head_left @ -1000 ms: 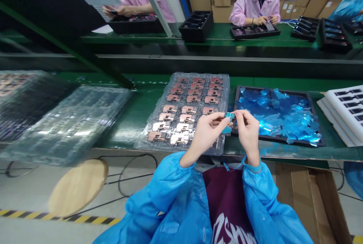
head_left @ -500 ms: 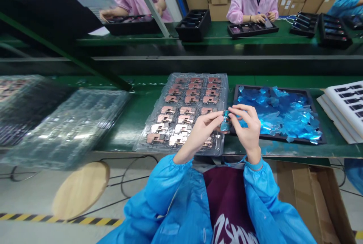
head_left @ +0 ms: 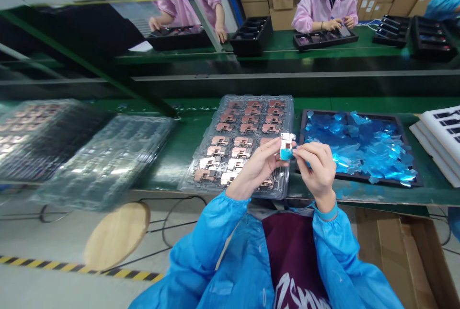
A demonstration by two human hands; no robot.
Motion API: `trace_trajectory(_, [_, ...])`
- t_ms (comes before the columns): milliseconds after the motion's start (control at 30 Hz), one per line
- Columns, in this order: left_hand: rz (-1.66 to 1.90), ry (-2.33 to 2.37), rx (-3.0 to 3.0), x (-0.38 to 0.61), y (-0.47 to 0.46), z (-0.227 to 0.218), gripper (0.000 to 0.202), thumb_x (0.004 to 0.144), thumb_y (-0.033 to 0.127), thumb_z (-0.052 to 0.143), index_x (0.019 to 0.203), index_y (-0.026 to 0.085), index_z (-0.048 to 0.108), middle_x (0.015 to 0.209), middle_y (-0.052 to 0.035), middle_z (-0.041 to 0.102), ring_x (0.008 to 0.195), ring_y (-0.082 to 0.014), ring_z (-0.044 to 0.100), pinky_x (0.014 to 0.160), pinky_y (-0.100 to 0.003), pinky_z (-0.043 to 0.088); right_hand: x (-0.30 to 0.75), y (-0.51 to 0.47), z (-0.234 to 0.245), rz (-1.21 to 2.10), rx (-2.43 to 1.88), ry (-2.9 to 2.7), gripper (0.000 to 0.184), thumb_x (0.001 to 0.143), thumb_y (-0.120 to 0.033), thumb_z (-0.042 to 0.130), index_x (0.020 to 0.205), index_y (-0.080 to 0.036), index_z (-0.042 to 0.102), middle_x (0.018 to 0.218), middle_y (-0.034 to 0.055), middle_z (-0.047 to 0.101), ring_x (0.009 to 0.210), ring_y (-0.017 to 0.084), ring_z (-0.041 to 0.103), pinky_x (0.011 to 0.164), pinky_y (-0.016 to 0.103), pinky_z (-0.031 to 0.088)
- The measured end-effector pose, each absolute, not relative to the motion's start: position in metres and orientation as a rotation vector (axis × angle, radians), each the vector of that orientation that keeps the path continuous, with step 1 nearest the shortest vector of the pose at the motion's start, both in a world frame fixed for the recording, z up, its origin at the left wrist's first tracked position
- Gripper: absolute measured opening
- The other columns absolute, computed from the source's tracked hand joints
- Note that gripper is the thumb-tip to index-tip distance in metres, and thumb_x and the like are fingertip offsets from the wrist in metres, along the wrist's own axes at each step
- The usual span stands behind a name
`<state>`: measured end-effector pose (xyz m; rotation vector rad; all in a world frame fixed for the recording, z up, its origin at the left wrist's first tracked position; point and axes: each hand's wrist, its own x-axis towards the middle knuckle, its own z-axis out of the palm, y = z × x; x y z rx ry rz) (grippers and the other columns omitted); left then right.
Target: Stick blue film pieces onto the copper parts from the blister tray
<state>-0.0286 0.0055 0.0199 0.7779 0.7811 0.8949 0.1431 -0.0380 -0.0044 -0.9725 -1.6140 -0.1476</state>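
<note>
1. Left hand (head_left: 259, 164): thumb and fingertips pinch a small metal part (head_left: 287, 139), holding it upright
2. Right hand (head_left: 318, 169): thumb and forefinger are pressed together on the blue film (head_left: 285, 154) at the lower end of the part; the other fingers are curled in
3. Part position: in the air between both hands, above the near right corner of the clear blister tray (head_left: 190, 182) and close to the edge of the black tray (head_left: 301, 129), touching neither
4. Clear blister tray: sits on the green bench (head_left: 187, 129); rows of copper-coloured parts (head_left: 237, 140) lie in its pockets
5. Black tray: just right of the blister tray, heaped with loose blue film scraps (head_left: 359, 148)
6. Far right of bench: stack of white trays (head_left: 440, 131), partly cut off by the frame
7. Left of bench: stacks of clear trays (head_left: 108, 160), blurred, contents hard to tell
8. Below the bench: round wooden stool (head_left: 117, 234) at left, open cardboard box (head_left: 395, 251) at right
9. Far bench: a person in a pink coat (head_left: 323, 7) has both hands at a dark tray; a second person's pink sleeves (head_left: 183, 9) reach to another dark tray
</note>
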Motion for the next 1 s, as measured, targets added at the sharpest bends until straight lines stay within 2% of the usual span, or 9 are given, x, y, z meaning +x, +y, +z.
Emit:
trace_trajectory(233, [1.132, 0.885, 0.655, -0.028, 0.019, 0.011, 0.010, 0.093, 0.018, 0.079, 0.102, 0.014, 0.079, 0.111, -0.0092, 0.081, 0.090, -0.0163, 0.077, 0.070, -0.021, 0.064, 0.136, -0.031, -0.026, -0.014, -1.030, -1.220, 0.006, 0.107, -0.023, 0.060, 0.110, -0.025, 0.064, 0.095, 0.0051, 0.071, 0.082, 0.019, 0.073, 0.067, 0.033, 0.061])
trace_trajectory(367, [1.228, 0.999, 0.746, -0.028, 0.021, 0.009, 0.021, 0.089, 0.015, 0.081, 0.109, 0.016, 0.073, 0.105, -0.0062, 0.080, 0.083, -0.0161, 0.076, 0.077, -0.029, 0.067, 0.161, -0.001, -0.046, 0.231, -1.386, -0.916, 0.022, 0.109, -0.039, 0.054, 0.121, -0.022, 0.062, 0.094, 0.0054, 0.069, 0.075, 0.019, 0.071, 0.063, 0.032, 0.060])
trace_trajectory(467, [1.230, 1.058, 0.788, -0.025, 0.021, 0.006, 0.031, 0.086, 0.022, 0.086, 0.110, 0.017, 0.067, 0.110, -0.0094, 0.082, 0.084, -0.0188, 0.079, 0.074, -0.032, 0.068, 0.185, 0.017, -0.056, 0.306, -1.641, -1.042, 0.037, 0.107, -0.037, 0.049, 0.137, -0.017, 0.060, 0.110, 0.0148, 0.076, 0.099, 0.028, 0.076, 0.088, 0.046, 0.063])
trace_trajectory(533, [1.228, 1.088, 0.795, -0.022, 0.021, 0.003, 0.036, 0.084, 0.026, 0.088, 0.106, 0.017, 0.062, 0.107, -0.0110, 0.083, 0.080, -0.0196, 0.080, 0.072, -0.033, 0.068, 0.189, 0.018, -0.058, 0.196, -1.734, -1.124, 0.041, 0.106, -0.037, 0.049, 0.138, -0.015, 0.063, 0.131, 0.0225, 0.073, 0.126, 0.034, 0.069, 0.111, 0.058, 0.054])
trace_trajectory(600, [1.224, 1.105, 0.813, -0.018, 0.020, -0.001, 0.040, 0.082, 0.029, 0.090, 0.103, 0.018, 0.057, 0.102, -0.0111, 0.084, 0.075, -0.0194, 0.080, 0.072, -0.033, 0.069, 0.179, 0.010, -0.054, 0.138, -1.657, -1.210, 0.042, 0.105, -0.042, 0.055, 0.137, -0.017, 0.066, 0.147, 0.0230, 0.066, 0.143, 0.036, 0.057, 0.121, 0.061, 0.045])
trace_trajectory(667, [1.211, 1.105, 0.853, -0.014, 0.018, -0.004, 0.042, 0.081, 0.032, 0.090, 0.102, 0.018, 0.056, 0.099, -0.0107, 0.083, 0.076, -0.0202, 0.081, 0.073, -0.033, 0.069, 0.161, -0.001, -0.046, 0.304, -1.465, -1.323, 0.045, 0.102, -0.046, 0.063, 0.139, -0.021, 0.067, 0.147, 0.0178, 0.067, 0.139, 0.032, 0.062, 0.115, 0.052, 0.054])
trace_trajectory(733, [1.211, 1.099, 0.904, -0.011, 0.015, -0.007, 0.044, 0.081, 0.036, 0.091, 0.102, 0.018, 0.057, 0.097, -0.0089, 0.082, 0.082, -0.0222, 0.083, 0.074, -0.032, 0.069, 0.142, -0.009, -0.038, 0.599, -1.301, -1.378, 0.042, 0.099, -0.048, 0.070, 0.133, -0.023, 0.070, 0.130, 0.0119, 0.077, 0.117, 0.027, 0.074, 0.094, 0.040, 0.064])
trace_trajectory(800, [1.225, 1.087, 0.941, -0.009, 0.011, -0.008, 0.046, 0.079, 0.041, 0.093, 0.102, 0.019, 0.059, 0.092, -0.0056, 0.080, 0.084, -0.0231, 0.083, 0.074, -0.033, 0.070, 0.130, -0.015, -0.033, 0.805, -1.232, -1.333, 0.034, 0.099, -0.048, 0.071, 0.121, -0.023, 0.075, 0.113, 0.0080, 0.082, 0.099, 0.023, 0.078, 0.079, 0.033, 0.065])
trace_trajectory(1000, [1.260, 1.111, 1.011, -0.032, 0.001, 0.005, 0.041, 0.081, 0.045, 0.090, 0.101, 0.018, 0.068, 0.091, -0.0054, 0.079, 0.082, -0.0218, 0.081, 0.071, -0.031, 0.070, 0.121, -0.021, -0.025, 0.816, -1.199, -1.367, 0.035, 0.108, -0.048, 0.057, 0.114, -0.023, 0.081, 0.115, 0.0083, 0.084, 0.099, 0.025, 0.080, 0.085, 0.036, 0.064])
